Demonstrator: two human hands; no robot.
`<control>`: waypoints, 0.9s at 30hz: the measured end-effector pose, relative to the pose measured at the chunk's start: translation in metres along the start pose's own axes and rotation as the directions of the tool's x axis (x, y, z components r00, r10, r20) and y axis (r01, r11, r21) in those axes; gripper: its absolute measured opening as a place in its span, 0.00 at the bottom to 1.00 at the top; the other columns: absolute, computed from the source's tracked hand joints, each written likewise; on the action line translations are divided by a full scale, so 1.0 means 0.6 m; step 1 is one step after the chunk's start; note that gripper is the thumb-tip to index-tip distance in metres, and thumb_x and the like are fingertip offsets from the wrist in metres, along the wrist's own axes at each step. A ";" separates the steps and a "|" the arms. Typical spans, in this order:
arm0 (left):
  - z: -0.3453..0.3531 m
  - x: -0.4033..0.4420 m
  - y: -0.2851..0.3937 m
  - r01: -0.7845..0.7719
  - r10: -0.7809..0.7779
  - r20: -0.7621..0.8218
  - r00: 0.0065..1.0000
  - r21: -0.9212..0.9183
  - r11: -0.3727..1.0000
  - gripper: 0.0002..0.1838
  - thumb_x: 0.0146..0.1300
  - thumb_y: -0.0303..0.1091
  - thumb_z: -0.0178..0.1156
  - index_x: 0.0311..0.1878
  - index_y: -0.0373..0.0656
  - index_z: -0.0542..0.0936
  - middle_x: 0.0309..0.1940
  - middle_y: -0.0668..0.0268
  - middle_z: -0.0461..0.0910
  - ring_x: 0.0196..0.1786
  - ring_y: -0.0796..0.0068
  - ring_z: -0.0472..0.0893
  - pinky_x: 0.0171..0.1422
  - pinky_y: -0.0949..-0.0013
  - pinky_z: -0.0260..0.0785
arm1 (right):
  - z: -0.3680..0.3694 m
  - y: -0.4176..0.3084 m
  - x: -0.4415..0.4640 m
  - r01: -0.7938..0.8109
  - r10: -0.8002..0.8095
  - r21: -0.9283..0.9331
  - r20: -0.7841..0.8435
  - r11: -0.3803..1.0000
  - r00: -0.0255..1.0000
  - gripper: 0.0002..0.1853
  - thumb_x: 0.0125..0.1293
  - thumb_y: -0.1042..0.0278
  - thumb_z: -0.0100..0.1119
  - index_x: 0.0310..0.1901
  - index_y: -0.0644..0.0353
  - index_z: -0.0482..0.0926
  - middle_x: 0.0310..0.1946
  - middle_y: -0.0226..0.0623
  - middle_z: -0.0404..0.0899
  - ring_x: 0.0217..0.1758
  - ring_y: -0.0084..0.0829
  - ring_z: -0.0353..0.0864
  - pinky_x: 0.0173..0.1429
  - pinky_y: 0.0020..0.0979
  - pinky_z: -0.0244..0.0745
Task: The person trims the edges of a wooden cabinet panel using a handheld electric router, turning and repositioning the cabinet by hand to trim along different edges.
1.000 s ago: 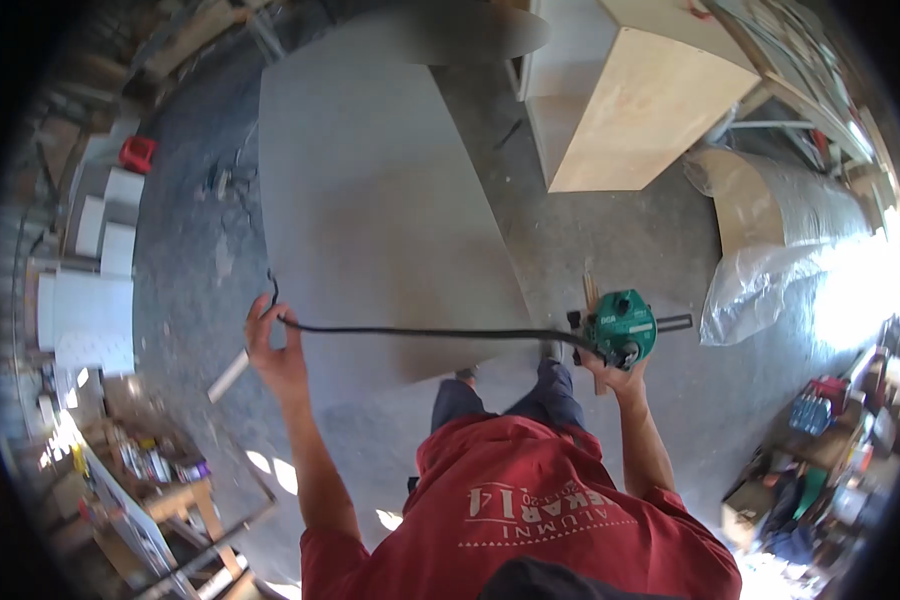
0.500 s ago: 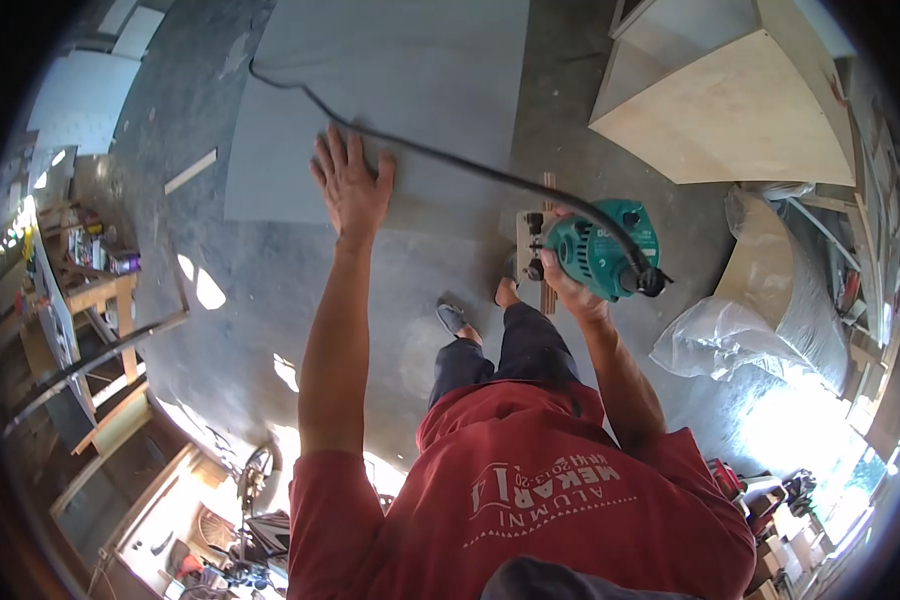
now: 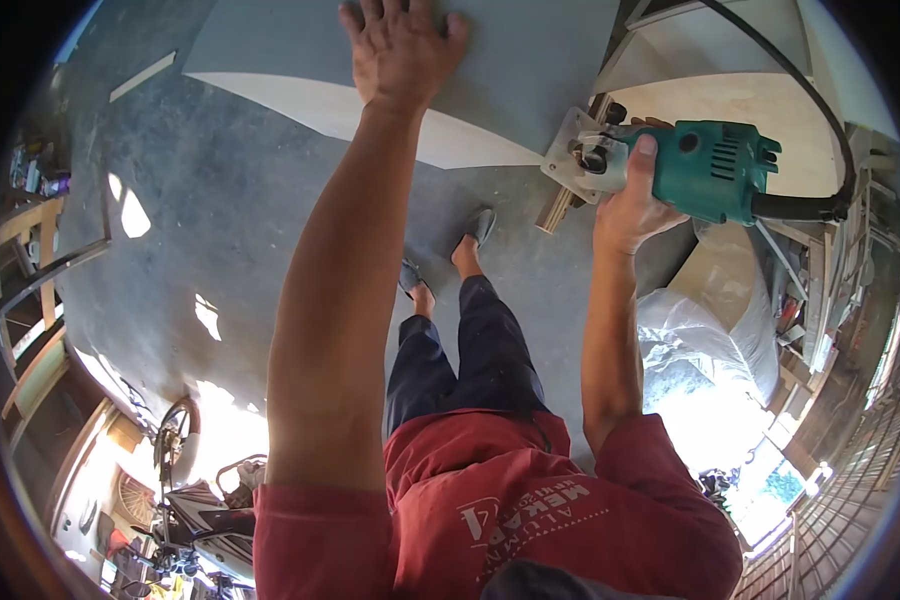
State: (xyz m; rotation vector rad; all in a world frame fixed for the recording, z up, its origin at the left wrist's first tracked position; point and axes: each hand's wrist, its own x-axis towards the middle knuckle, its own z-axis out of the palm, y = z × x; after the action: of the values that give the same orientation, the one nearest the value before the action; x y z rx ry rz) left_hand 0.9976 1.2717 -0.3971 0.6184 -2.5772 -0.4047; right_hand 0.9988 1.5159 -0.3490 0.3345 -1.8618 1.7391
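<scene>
My left hand [image 3: 402, 55] lies flat on a large grey panel [image 3: 530, 60], fingers spread, near the panel's near edge. A pale surface [image 3: 330, 115] shows just below that edge. In my right hand [image 3: 635, 200] is a green trim router [image 3: 715, 170], gripped around its body with the thumb on top. It is held sideways, its clear base plate [image 3: 570, 155] facing left, close to the panel's right corner. I cannot tell whether base and panel touch. A black power cord [image 3: 825, 110] loops from the router's rear toward the top.
Behind the router stands a light plywood cabinet [image 3: 770, 105]. Crumpled clear plastic sheeting [image 3: 710, 320] lies at right. Wood strips [image 3: 560, 208] sit under the router, and another strip [image 3: 142, 77] lies on the floor at left. A motorbike [image 3: 205, 520] is at lower left.
The router has been raised and turned, its base now near the panel's corner. The panel now looks tilted, with the pale surface visible under its edge. My feet have shifted, and the view has moved.
</scene>
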 end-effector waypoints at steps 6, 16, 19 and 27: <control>0.002 -0.001 0.003 0.009 -0.009 -0.013 1.000 0.012 1.000 0.36 0.71 0.51 0.53 0.77 0.38 0.68 0.81 0.46 0.59 0.83 0.42 0.54 0.87 0.41 0.40 | 0.018 -0.006 -0.006 0.032 -0.031 -0.014 0.048 0.999 0.998 0.17 0.59 0.70 0.72 0.47 0.69 0.79 0.40 0.41 0.85 0.41 0.34 0.86 0.48 0.34 0.84; -0.006 -0.002 0.005 0.026 -0.026 -0.019 0.999 0.001 1.000 0.36 0.70 0.49 0.54 0.76 0.37 0.68 0.81 0.45 0.59 0.83 0.43 0.55 0.87 0.40 0.41 | 0.026 0.000 -0.001 0.024 -0.024 0.003 0.027 1.000 0.999 0.16 0.59 0.69 0.71 0.44 0.70 0.80 0.37 0.41 0.84 0.39 0.33 0.85 0.45 0.35 0.84; -0.006 -0.007 0.002 0.015 -0.014 -0.049 0.999 0.008 1.000 0.36 0.71 0.49 0.54 0.76 0.37 0.68 0.81 0.46 0.59 0.84 0.43 0.54 0.87 0.41 0.41 | 0.030 -0.001 0.005 0.059 -0.059 0.007 0.080 0.998 0.995 0.16 0.59 0.68 0.71 0.45 0.70 0.80 0.38 0.41 0.84 0.39 0.34 0.85 0.46 0.36 0.85; -0.012 -0.005 0.007 0.001 -0.001 -0.054 0.999 0.007 1.000 0.35 0.71 0.48 0.54 0.76 0.37 0.69 0.79 0.45 0.61 0.83 0.42 0.55 0.87 0.40 0.42 | 0.071 0.031 0.063 0.054 -0.057 0.090 0.023 0.994 0.998 0.18 0.57 0.70 0.75 0.46 0.69 0.81 0.40 0.40 0.86 0.38 0.30 0.84 0.44 0.30 0.81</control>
State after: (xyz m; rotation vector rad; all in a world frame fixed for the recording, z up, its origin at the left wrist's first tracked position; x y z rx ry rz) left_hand 1.0019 1.2752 -0.3906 0.6243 -2.5280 -0.3745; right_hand 0.9485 1.4843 -0.3435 0.4412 -1.7786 1.7919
